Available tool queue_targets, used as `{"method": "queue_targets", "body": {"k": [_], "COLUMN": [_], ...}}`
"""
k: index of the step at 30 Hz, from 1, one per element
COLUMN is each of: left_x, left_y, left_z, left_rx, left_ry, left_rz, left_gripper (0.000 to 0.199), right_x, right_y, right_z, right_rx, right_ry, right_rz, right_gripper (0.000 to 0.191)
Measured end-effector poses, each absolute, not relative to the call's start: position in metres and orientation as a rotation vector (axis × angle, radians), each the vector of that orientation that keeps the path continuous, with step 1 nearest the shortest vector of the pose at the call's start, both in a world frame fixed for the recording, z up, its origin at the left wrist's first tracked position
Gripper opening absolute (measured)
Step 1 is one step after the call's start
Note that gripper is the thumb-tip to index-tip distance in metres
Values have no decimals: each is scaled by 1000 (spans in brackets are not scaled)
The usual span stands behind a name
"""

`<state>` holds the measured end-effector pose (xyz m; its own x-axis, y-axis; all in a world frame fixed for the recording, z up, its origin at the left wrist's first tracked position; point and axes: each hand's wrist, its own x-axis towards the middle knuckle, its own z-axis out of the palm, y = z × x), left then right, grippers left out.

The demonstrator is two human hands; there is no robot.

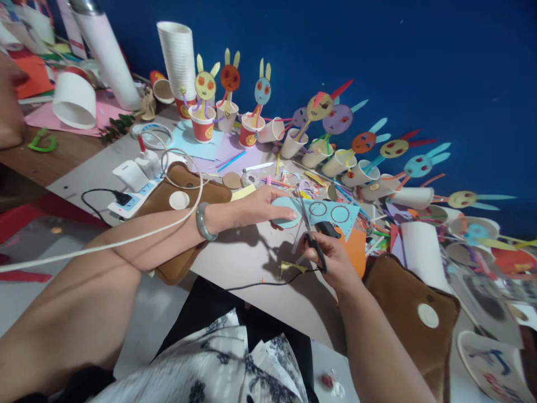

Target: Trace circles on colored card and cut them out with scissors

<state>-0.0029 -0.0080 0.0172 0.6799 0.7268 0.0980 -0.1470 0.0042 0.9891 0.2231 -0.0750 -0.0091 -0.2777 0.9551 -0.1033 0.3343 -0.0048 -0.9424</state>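
My left hand [258, 207] is closed, thumb on top, on the left part of light blue paper [348, 211]. Circles are drawn in dark line on the paper's right part. My right hand [333, 260] grips black-handled scissors [305, 218], fingers through the loops. The blades point away from me and cross the paper just right of my left thumb. Whether the two parts of the paper are still joined is hidden by the blades. Under my right hand's far side lie a dark object [328, 228] and orange paper [356, 252].
Paper-cup figures with eared faces [205, 85] line the blue wall. A cup stack [176, 61] and a white bottle [109, 59] stand back left. A power strip [135, 200] and white cable lie left. Brown cushions [413, 313] flank me. Another person's hand [9, 103] is far left.
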Motion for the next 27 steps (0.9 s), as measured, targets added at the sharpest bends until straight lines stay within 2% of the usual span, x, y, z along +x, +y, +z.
{"method": "queue_targets", "body": {"k": [14,27], "left_x": [-3,-2], "left_y": [-6,-5], "left_z": [12,13], "left_rx": [1368,1362], "left_ry": [510,496], "left_rz": [772,779], "left_gripper": [18,16], "right_x": [230,230], "right_y": [-74,-75], "right_z": [-16,-16], "right_rx": [-1333,-1305], "right_ry": [-1599,-1584], "right_rz": [1316,1335], "right_gripper": [52,52]}}
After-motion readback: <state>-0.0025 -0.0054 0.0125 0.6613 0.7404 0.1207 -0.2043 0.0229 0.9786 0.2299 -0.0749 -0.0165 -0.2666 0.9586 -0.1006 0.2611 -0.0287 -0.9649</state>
